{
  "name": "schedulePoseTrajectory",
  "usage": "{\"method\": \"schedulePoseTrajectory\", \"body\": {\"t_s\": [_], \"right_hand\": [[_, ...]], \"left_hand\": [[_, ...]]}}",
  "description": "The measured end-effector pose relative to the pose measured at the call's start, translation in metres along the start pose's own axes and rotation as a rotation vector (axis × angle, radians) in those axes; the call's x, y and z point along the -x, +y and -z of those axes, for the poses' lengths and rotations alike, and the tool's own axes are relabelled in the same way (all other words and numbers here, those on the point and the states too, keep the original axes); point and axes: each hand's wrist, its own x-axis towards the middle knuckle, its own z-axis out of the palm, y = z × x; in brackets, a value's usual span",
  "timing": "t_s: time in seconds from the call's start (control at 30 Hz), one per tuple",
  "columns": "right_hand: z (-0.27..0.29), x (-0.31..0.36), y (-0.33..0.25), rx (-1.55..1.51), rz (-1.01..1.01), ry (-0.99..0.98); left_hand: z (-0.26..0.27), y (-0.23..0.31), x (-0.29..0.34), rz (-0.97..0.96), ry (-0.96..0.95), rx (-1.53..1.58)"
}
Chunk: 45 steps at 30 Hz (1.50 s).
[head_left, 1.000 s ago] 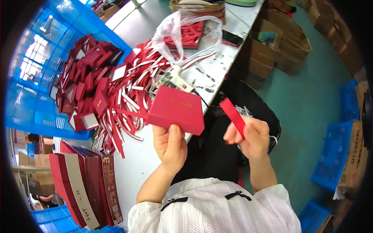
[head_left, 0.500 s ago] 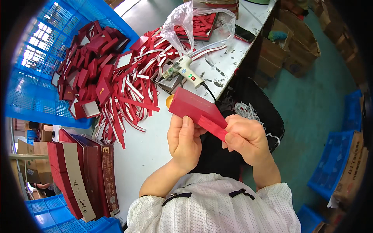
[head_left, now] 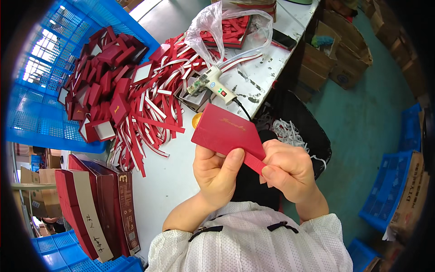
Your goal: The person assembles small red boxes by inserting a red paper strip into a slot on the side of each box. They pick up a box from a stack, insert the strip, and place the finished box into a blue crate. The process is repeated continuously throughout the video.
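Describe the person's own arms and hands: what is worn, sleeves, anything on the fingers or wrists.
Both hands, left and right, are bare: no gloves, and no rings or watch that can be seen. The forearms are uncovered as well. The person wears a white top of dotted, textured cloth with short sleeves that end near the elbows, and two small dark bows on the front.

Single head-worn fisheye view, looking steeply down, close over the white table [head_left: 167,181], edges bent
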Motion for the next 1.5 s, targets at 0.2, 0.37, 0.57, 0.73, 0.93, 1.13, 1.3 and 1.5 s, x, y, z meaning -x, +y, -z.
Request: {"method": "schedulePoseTrajectory", "body": {"t_s": [0.2, 0.37, 0.57, 0.73, 0.93, 1.13, 1.3, 1.5], "right_hand": [[0.004, -0.002, 0.005, 0.292, -0.03, -0.029], [0.006, -0.003, 0.006, 0.322, -0.043, -0.004], [0.009, 0.001, 0.009, 0.234, -0.311, -0.004], [0.024, 0.009, 0.013, 0.223, -0.276, 0.198], [0.021, 0.003, 0.02, 0.163, -0.189, 0.212], [0.02, 0.004, 0.021, 0.125, -0.206, 0.224], [0.022, 0.009, 0.017, 0.14, -0.218, 0.234], [0.01, 0.013, 0.019, 0.199, -0.219, 0.261]], "left_hand": [[0.003, 0.007, -0.016, 0.205, 0.116, 0.139], [0.011, 0.003, -0.018, 0.226, 0.088, 0.166], [0.006, 0.001, -0.013, 0.144, 0.127, 0.214], [0.02, 0.007, -0.022, 0.217, 0.18, 0.448], [0.029, 0.012, -0.02, 0.43, 0.201, 1.008], [0.023, 0.015, -0.019, 0.534, 0.21, 1.168], [0.029, 0.011, -0.019, 0.689, 0.247, 1.183], [0.012, -0.019, -0.003, 0.299, 0.119, 0.302]]}}
